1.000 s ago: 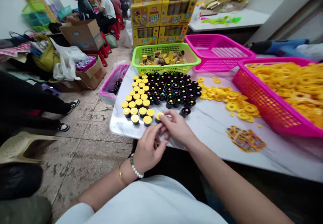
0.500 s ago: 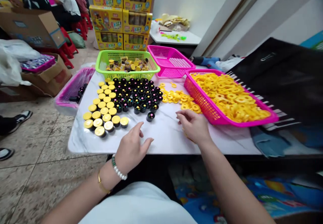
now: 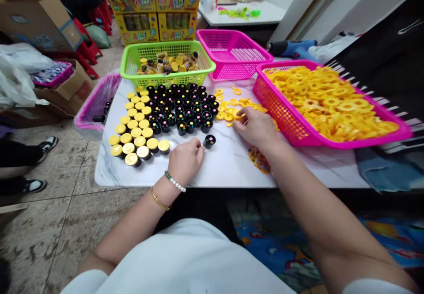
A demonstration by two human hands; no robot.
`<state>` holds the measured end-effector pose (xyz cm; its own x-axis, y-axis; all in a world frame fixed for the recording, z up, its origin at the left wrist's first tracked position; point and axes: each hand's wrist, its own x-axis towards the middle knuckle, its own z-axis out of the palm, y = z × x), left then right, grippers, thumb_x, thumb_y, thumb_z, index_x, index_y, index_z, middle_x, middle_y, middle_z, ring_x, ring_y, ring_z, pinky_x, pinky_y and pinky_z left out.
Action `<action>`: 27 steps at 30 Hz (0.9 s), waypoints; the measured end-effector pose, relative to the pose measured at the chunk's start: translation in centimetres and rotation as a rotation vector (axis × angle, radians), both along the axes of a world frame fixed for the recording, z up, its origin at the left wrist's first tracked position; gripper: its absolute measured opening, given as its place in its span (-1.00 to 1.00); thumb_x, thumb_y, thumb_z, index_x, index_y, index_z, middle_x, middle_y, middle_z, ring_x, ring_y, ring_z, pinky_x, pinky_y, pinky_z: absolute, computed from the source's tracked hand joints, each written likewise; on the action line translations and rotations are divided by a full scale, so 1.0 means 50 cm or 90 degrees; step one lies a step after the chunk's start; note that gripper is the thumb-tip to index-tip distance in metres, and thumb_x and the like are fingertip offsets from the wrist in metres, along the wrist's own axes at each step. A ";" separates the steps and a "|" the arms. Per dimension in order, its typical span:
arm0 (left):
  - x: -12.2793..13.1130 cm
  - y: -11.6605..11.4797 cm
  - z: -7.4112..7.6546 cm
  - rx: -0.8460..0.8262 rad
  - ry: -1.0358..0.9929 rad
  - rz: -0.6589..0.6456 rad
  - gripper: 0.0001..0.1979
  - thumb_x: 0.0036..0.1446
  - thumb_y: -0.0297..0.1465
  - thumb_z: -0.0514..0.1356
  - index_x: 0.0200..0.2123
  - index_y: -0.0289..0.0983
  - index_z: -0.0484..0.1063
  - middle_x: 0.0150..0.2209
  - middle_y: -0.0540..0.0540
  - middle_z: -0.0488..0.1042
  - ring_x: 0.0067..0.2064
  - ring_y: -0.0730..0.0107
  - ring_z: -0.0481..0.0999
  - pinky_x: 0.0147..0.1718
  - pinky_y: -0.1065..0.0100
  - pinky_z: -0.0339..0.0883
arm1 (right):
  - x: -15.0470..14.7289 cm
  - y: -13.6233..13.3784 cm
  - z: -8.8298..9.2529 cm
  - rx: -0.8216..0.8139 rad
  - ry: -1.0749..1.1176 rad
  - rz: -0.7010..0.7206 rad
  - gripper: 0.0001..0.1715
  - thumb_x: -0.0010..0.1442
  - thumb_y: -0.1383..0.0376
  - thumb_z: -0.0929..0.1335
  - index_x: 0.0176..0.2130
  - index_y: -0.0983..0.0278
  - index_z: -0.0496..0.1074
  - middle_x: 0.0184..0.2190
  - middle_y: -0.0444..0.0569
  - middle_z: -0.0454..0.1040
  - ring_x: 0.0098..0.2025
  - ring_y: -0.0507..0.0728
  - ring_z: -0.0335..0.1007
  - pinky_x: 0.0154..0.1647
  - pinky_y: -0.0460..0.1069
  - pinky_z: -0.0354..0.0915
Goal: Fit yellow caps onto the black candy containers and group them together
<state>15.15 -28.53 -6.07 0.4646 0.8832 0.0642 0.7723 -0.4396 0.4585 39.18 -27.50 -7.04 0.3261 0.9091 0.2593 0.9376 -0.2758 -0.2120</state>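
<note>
Since earlier frame, left hand (image 3: 185, 159) moved forward from surface edge to lone small black round pot with pink centre (image 3: 209, 141); right hand (image 3: 255, 128) moved back to loose yellow plastic rings (image 3: 228, 111). Left fingers half-curled, holding nothing, tips just left of pot. Right fingers narrow, tips among rings behind-right of pot; grip on ring cannot tell. Yellow-capped black pots (image 3: 139, 141) left of pot, open black pots (image 3: 182, 108) behind it, pink mesh basket (image 3: 285, 117) to right. Pot upright on white marble surface (image 3: 225, 166).
</note>
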 end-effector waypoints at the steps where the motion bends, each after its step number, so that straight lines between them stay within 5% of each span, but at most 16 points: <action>1: 0.001 -0.003 0.000 -0.005 -0.008 0.005 -0.81 0.27 -0.28 0.13 -0.15 -0.26 0.40 -0.39 -0.09 0.58 -0.29 0.21 0.60 -0.33 0.34 0.32 | -0.010 -0.011 0.001 -0.003 0.012 0.010 -0.68 0.13 0.24 0.34 -0.11 0.29 0.46 -0.31 0.07 0.57 -0.27 0.26 0.47 -0.28 0.05 0.27; 6: 0.027 -0.008 0.002 -0.032 -0.049 0.002 -0.46 0.15 -0.19 0.26 0.10 -0.33 0.24 -0.38 -0.09 0.57 -0.32 0.19 0.59 -0.36 0.34 0.34 | -0.096 -0.055 0.000 0.021 -0.011 0.010 -0.68 0.18 0.22 0.31 -0.08 0.30 0.42 -0.21 0.14 0.54 -0.24 0.27 0.44 -0.33 0.03 0.22; 10: 0.041 -0.001 0.005 -0.031 -0.043 -0.024 -0.62 0.17 -0.24 0.24 0.02 -0.24 0.35 -0.39 -0.05 0.57 -0.32 0.20 0.58 -0.38 0.35 0.31 | -0.145 -0.074 -0.003 0.014 0.023 0.060 -0.77 0.19 0.26 0.29 -0.15 0.27 0.42 -0.26 0.09 0.53 -0.32 0.21 0.41 -0.37 0.01 0.20; 14: 0.000 -0.007 0.005 -0.012 -0.041 -0.038 -0.77 0.15 -0.28 0.23 -0.15 -0.24 0.44 -0.46 -0.01 0.52 -0.39 0.29 0.53 -0.40 0.38 0.27 | -0.120 -0.084 0.016 0.066 0.145 0.152 -0.86 0.16 0.26 0.33 -0.25 0.25 0.43 -0.41 -0.05 0.46 -0.41 0.12 0.38 -0.34 -0.01 0.27; 19: -0.087 -0.037 0.002 0.020 -0.097 -0.023 -0.85 0.16 -0.37 0.20 -0.19 -0.25 0.44 -0.48 0.03 0.47 -0.45 0.43 0.45 -0.44 0.43 0.21 | -0.106 -0.113 0.040 0.175 0.198 0.141 -0.83 0.18 0.18 0.35 -0.28 0.24 0.44 -0.18 0.01 0.42 -0.40 0.06 0.39 -0.32 0.01 0.36; 24: -0.129 -0.069 0.000 0.027 -0.085 -0.021 -0.85 0.17 -0.35 0.20 -0.20 -0.26 0.41 -0.45 0.03 0.47 -0.46 0.45 0.43 -0.46 0.43 0.18 | -0.203 -0.180 0.029 0.036 0.028 0.267 -0.86 0.25 0.21 0.34 -0.27 0.24 0.42 -0.19 0.05 0.51 -0.19 0.18 0.45 -0.24 0.01 0.33; 27: -0.138 -0.076 -0.001 0.023 -0.083 -0.017 -0.83 0.18 -0.34 0.20 -0.17 -0.26 0.40 -0.45 0.03 0.47 -0.46 0.45 0.45 -0.45 0.43 0.19 | -0.229 -0.195 0.031 -0.011 0.084 0.314 -0.82 0.25 0.16 0.35 -0.25 0.24 0.42 -0.20 0.04 0.52 -0.21 0.16 0.46 -0.24 0.00 0.33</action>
